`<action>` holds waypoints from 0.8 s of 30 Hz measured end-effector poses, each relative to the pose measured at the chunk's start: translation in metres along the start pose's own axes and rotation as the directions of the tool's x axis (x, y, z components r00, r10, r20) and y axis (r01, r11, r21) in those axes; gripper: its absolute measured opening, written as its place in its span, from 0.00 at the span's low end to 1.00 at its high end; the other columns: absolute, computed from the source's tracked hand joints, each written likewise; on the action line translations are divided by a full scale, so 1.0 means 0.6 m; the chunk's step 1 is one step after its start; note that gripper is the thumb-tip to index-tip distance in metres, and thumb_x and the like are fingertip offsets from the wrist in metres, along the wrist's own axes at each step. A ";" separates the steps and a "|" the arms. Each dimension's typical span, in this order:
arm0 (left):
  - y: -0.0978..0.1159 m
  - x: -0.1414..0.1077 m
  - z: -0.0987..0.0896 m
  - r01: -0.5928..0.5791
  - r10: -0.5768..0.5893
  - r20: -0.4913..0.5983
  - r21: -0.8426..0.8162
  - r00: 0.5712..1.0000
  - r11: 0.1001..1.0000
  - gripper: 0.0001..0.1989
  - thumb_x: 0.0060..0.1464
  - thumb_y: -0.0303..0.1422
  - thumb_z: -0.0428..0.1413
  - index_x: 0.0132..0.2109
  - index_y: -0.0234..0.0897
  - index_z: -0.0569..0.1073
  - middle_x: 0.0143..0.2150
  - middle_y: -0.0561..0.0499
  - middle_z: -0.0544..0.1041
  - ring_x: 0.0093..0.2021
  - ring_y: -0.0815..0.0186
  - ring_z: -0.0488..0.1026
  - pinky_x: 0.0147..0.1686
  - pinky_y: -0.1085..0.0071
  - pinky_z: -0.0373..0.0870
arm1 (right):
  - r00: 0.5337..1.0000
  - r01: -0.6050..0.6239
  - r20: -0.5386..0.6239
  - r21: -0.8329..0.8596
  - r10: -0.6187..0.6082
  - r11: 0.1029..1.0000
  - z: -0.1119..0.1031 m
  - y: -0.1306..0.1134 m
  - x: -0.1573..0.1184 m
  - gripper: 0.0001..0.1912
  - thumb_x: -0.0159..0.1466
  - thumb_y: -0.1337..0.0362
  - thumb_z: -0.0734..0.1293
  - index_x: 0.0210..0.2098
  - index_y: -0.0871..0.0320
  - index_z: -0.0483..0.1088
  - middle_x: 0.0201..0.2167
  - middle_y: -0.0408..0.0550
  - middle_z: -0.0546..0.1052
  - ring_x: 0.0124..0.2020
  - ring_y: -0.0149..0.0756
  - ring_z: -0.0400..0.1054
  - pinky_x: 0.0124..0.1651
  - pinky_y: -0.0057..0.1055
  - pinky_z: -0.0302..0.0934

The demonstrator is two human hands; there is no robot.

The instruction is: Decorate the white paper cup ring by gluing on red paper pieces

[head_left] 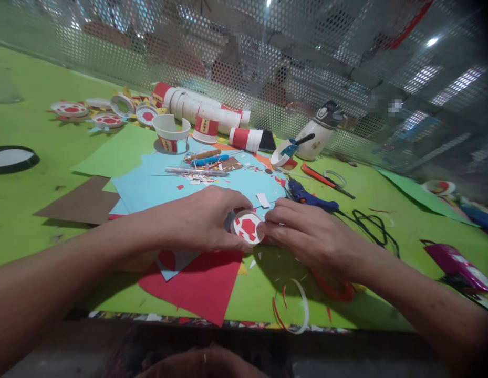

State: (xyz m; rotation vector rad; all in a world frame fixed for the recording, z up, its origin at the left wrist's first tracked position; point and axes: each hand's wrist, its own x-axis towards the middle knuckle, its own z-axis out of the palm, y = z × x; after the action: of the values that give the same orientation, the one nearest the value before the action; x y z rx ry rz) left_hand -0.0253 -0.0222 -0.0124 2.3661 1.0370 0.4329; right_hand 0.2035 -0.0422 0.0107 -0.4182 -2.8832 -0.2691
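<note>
Green table, left fingers clasping a red-and-white paper disc, right fingers pinching its edge: pressing work, seemingly, calling for steadiness!

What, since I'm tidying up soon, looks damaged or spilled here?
One upright paper cup has a gap in its wall, open at the rim, as if a piece were cut out. Small paper scraps lie strewn over the blue sheet, looking spilled, though they may simply be offcuts.

Green table; paper sheets, glue gun atop
</note>
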 end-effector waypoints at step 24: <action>0.000 -0.001 -0.002 -0.027 0.027 -0.002 0.039 1.000 0.999 0.23 0.49 0.46 0.59 0.49 0.39 0.74 0.45 0.48 0.78 0.43 0.57 0.74 0.38 0.66 0.67 | 0.922 -0.325 -0.157 0.181 0.354 0.928 0.012 -0.024 -0.018 0.03 0.64 0.73 0.66 0.35 0.62 0.72 0.33 0.51 0.73 0.35 0.35 0.66 0.37 0.31 0.61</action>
State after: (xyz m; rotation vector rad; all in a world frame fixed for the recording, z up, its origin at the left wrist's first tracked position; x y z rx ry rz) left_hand -0.0263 -0.0223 -0.0118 2.4174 1.0244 0.4293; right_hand 0.2078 -0.0571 -0.0009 -0.8071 -2.5664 -0.0265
